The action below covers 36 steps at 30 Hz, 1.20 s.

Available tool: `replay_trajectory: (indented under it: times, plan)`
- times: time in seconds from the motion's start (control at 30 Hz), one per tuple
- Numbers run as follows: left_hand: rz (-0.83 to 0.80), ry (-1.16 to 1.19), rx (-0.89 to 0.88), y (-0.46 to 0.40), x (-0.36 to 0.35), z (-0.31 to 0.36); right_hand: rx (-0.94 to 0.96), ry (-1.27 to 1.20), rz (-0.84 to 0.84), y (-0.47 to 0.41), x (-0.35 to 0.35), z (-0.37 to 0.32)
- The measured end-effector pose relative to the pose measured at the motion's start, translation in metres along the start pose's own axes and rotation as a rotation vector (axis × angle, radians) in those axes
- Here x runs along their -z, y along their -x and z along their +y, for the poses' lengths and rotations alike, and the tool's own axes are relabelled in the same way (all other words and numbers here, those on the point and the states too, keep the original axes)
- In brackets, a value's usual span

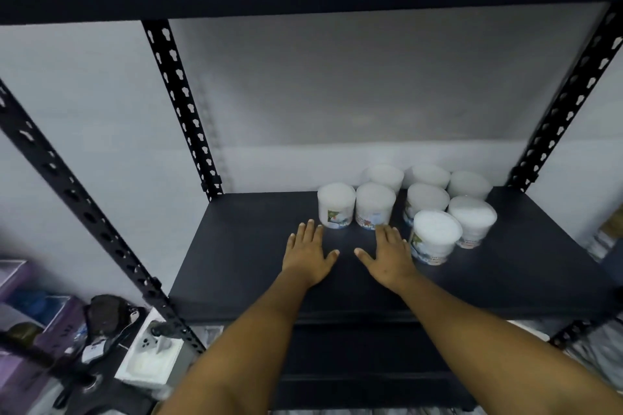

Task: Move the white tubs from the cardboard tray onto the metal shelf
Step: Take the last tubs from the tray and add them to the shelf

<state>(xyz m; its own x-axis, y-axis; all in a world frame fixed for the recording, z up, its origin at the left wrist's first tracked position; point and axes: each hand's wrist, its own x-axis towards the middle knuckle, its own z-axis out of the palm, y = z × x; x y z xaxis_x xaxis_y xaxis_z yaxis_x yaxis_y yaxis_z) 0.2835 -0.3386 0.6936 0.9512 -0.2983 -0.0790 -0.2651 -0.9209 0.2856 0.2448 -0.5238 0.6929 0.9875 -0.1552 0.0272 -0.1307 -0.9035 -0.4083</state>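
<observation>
Eight white tubs [404, 209] stand upright on the dark metal shelf [242, 266], bunched toward its back at about 1 o'clock from the hands. Three form the rear row by the wall [303, 94]; two sit in front at the cluster's left, three more at its right, the nearest tub [435, 241] leaning slightly, as far as the wide lens lets one judge. Both hands lie flat on the shelf, palms down, fingers straight and spread, holding nothing. The left hand [308, 254] has its fingertips just short of the left front tub [336, 205]. The right hand [391, 256] reaches toward the next tub [375, 205], its fingertips very near or touching the base; the nearest tub is just beside it at 3 o'clock.
</observation>
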Motion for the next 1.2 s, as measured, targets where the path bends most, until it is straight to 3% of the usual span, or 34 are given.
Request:
replay_trajectory:
  times: [0.3, 0.7, 1.2]
  plan:
    - [0.014, 0.031, 0.026, 0.045, 0.006, 0.007, 0.043, 0.161, -0.06, 0.036, 0.017, -0.004]
    - [0.025, 0.051, 0.127, 0.176, -0.004, -0.001, 0.13, 0.121, -0.172, 0.145, 0.001, -0.014]
    - [0.031, 0.128, 0.392, 0.319, -0.047, -0.13, 0.341, 0.141, -0.397, 0.236, -0.11, -0.11]
